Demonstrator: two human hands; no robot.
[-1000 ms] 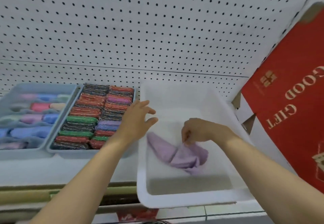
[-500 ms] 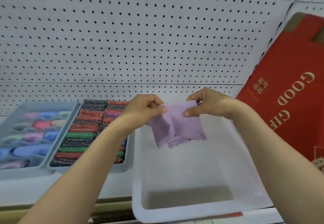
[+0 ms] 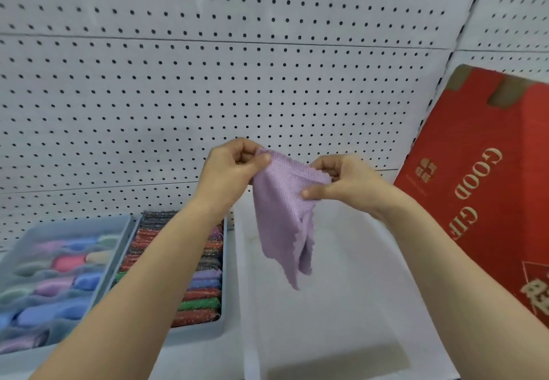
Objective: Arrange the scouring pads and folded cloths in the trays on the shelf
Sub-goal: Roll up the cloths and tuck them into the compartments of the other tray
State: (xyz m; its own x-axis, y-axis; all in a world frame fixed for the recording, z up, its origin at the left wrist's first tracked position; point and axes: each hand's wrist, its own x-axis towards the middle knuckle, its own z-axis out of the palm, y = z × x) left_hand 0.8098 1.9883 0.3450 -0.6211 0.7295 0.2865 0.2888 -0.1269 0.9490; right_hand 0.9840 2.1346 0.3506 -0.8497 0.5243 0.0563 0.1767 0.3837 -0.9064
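Across the whole background runs a white perforated pegboard wall (image 3: 208, 82). At the right a tall red cardboard box with gold lettering (image 3: 487, 201) leans against it. Below the hands sits a large translucent white plastic tray (image 3: 341, 320) on the shelf, with its near end running out of view at the bottom. Just left of it stands a grey plastic tray (image 3: 196, 332) packed with two columns of glittery scouring pads in red, green, purple and dark tones (image 3: 202, 290), partly hidden by the left forearm. Farther left, a second grey tray (image 3: 121, 246) holds rolled or folded cloths in pink, blue, lilac and pale green (image 3: 68, 263), blurred. Held up in the air over the white tray is a lilac textured cloth with scalloped edges (image 3: 282, 225), hanging loose and folded over on itself. The left hand (image 3: 228, 168) pinches its upper left corner between thumb and curled fingers. The right hand (image 3: 344, 183) pinches the upper right edge, thumb pressed on the front.
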